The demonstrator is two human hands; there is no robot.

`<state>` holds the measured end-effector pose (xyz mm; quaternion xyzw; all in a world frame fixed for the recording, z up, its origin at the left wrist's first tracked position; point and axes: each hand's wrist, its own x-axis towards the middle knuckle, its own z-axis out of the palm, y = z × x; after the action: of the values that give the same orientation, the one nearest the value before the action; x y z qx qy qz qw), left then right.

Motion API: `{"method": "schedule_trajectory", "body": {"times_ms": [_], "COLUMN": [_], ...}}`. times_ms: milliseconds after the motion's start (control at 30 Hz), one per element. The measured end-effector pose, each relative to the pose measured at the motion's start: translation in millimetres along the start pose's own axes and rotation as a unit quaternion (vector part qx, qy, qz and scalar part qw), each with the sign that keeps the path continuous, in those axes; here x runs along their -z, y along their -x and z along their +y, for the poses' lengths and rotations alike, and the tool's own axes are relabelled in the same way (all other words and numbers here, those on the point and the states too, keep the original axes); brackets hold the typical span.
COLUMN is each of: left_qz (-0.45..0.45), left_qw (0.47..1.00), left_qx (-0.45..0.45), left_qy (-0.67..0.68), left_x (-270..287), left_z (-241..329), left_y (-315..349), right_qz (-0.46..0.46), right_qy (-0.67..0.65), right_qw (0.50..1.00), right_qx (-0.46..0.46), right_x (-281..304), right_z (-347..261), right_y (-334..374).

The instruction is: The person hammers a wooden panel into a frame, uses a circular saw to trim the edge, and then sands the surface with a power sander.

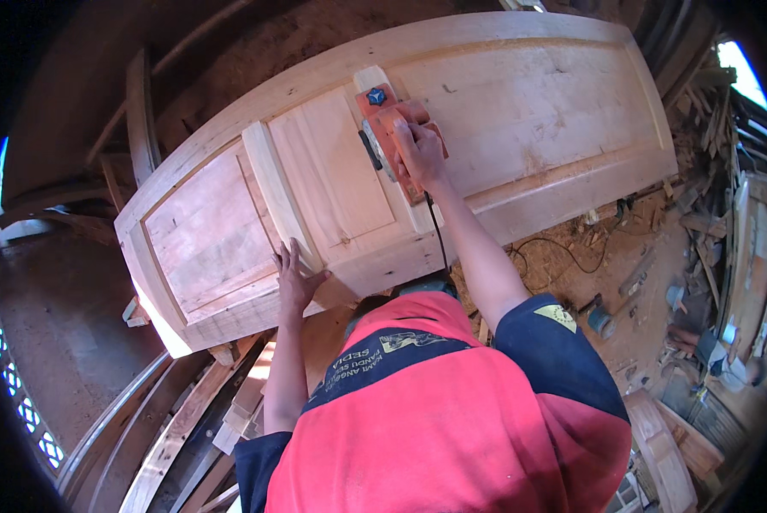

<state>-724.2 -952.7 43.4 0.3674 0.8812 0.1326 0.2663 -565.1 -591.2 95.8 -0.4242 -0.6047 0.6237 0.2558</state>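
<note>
A woodworking workshop is shown. A large unfinished panelled door of pale wood (452, 128) is laid flat, and an orange electric hand planer (392, 137) is seen on it. Sawdust on the brown floor (605, 265) and stacked curved timber pieces (178, 427) are found around it.

Single head-worn fisheye view, looking steeply down from above the shoulders over a red and navy shirt (434, 410) onto a pale wooden door (520, 94) lying flat, close below; edges bending toward the dark rim.

Red tee w/ navy sleeves, navy chest band, yellow shoulder patch; bare forearms.
</note>
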Motion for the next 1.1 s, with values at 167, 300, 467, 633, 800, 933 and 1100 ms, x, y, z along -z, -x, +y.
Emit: {"method": "schedule_trajectory", "body": {"times_ms": [167,300,467,633,800,933,1100], "left_qz": [0.009,0.001,0.004,0.017,0.007,-0.009,-0.006], "left_qw": [1.000,1.000,1.000,1.000,1.000,0.999,0.999], "left_qx": [-0.014,0.011,0.015,-0.007,0.011,0.028,0.028], "left_qy": [0.002,0.004,0.006,0.006,0.012,0.013,0.022], "left_x": [-0.1,0.9,0.5,0.9,5.2,7.6,2.1], "left_z": [1.2,3.6,3.8,3.7,9.7,10.3,5.3], "left_y": [-0.3,1.0,-0.1,-0.4,-1.0,-2.3,-0.4], "right_qz": [0.006,0.015,0.012,0.064,0.069,0.136,0.086], "right_qy": [0.029,0.041,0.025,0.100,0.141,0.178,0.126], "right_qw": [1.000,0.998,0.999,0.983,0.978,0.945,0.972], "right_qx": [0.008,0.046,0.036,0.141,0.137,0.238,0.177], "right_x": [-14.3,-26.8,-34.4,-47.1,-54.1,-69.4,-54.5], "right_z": [-9.5,-17.9,-17.7,-13.1,-26.6,-44.0,-41.9], "right_y": [-62.0,-100.2,-138.5,-183.3,-223.5,-259.7,-208.7]}}
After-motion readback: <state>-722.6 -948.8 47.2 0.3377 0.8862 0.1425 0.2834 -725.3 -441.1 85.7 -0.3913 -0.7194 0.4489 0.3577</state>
